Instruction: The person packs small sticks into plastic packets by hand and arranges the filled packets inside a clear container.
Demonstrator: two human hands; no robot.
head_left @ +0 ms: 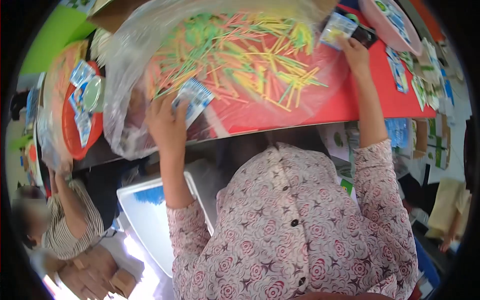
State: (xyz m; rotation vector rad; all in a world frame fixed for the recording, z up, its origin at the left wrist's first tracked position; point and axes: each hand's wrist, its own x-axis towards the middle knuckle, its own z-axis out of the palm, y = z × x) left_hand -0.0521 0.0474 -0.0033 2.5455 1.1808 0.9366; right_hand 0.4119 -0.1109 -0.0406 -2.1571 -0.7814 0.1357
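Note:
My left hand [167,120] is at the near left side of a large clear plastic bag [122,107]. Its fingers are closed on a small blue-and-white packet [199,101]. Thin pink, yellow and green sticks [240,55] lie in a loose spread on the plastic, right beyond these fingers. At the far right of the red table [400,100], my right hand [356,54] pinches another blue-and-white packet [338,29] by its edge. A dark object [366,35] with a green part lies behind that packet, partly hidden.
An orange basin [70,132] with packets and a round greenish container [93,94] stands at left. A pink basin [387,22] and loose packets [397,72] are at right. A white bin [150,220] sits below the table. Another person in a striped top [75,220] works at left.

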